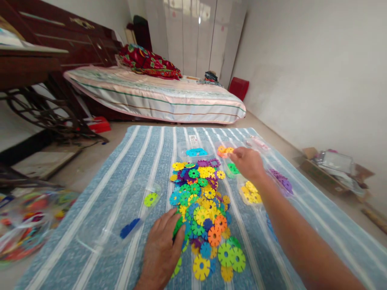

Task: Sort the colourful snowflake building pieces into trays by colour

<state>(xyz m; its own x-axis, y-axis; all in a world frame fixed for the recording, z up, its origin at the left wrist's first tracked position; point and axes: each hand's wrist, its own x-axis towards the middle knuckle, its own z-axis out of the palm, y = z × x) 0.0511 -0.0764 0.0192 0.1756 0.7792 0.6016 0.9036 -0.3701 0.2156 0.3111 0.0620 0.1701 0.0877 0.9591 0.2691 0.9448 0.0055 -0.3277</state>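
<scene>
Out at the far side, the right hand [247,161] is at the small clear tub [215,149] of orange pieces [222,150], fingertips bunched towards the thumb, though I can't tell whether a piece is between them. Here's the danger: if that grip is loose, a disc could slip into the green pieces [233,168] just beside, and two colours would mix. Watch the right forearm [281,217], too! It crosses low between the yellow pieces [250,193] and the purple pieces [281,182], so a careless swing might catch a rim and tip a container on that soft striped cloth [111,161]. Down at the near left, the left hand [163,243] lies on the edge of the heap of notched discs [201,213], its fingers close together, thumb apart; whether it pinches a green disc there, I can't tell. The heap sprawls down the middle of the cloth, discs overlapping everywhere, so a hard press could send loose ones skidding, perhaps into the see-through plastic at left, where a lime disc [150,199] and dark-blue pieces [130,228] sit. And those slots might hook together, dragging up a second disc unwanted.
</scene>
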